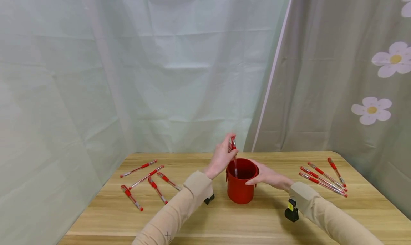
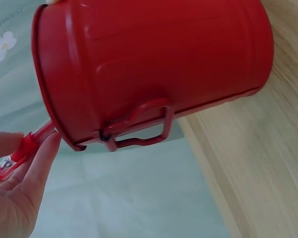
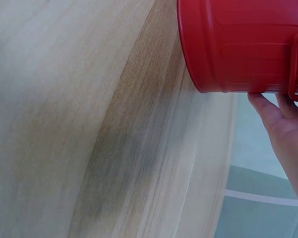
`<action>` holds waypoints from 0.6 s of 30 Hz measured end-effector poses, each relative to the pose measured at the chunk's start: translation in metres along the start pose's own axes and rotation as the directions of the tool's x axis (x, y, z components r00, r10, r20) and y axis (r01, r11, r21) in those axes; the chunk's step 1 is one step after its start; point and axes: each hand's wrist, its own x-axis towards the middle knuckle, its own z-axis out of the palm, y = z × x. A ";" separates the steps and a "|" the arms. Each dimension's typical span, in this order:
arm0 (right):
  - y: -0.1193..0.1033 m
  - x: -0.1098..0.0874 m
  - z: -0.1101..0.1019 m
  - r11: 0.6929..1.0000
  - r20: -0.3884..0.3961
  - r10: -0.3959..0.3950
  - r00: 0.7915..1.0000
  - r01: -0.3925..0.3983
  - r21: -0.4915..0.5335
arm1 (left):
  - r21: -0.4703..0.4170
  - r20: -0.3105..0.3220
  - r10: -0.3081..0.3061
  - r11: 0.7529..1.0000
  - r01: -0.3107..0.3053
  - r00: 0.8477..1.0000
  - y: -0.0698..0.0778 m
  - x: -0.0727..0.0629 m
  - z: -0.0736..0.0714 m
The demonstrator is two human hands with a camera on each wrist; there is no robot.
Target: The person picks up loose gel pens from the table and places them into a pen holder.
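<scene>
A red gel pen [image 1: 233, 142] is pinched between the thumb and fingers of my left hand [image 1: 221, 157], its upper part red with a clear section. The pen stands nearly upright, with its lower end inside the mouth of a red metal bucket [image 1: 240, 191]. In the left wrist view, the pen [image 2: 29, 145] passes over the rim of the bucket [image 2: 174, 54]. My right hand [image 1: 268, 175] holds the bucket's right side near the rim, thumb at the front and fingers behind. The right wrist view has those fingers against the wall of the bucket [image 3: 248, 44], beside its handle.
Several red pens [image 1: 157, 190] lie scattered on the left of the wooden table [image 1: 224, 227]. More red pens [image 1: 322, 184] lie close together at the right, with one pen [image 1: 336, 172] slightly apart. A pale curtain [image 1: 192, 77] hangs behind the table's far edge.
</scene>
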 end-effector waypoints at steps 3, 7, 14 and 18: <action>0.001 0.001 0.000 1.000 0.003 -0.007 1.000 0.007 0.000 | -0.014 0.005 -0.010 1.000 0.010 1.000 -0.003 0.000 0.001; 0.001 0.001 0.000 1.000 0.000 -0.010 1.000 0.010 -0.003 | -0.007 0.004 -0.015 1.000 0.015 1.000 -0.006 -0.001 0.002; -0.001 0.001 0.001 1.000 -0.002 -0.011 1.000 0.011 0.001 | 0.034 -0.001 -0.028 0.999 0.028 1.000 -0.007 -0.002 0.003; -0.001 0.001 0.001 1.000 -0.002 -0.008 1.000 0.008 0.002 | 0.043 -0.005 -0.029 0.999 0.029 1.000 -0.008 -0.002 0.004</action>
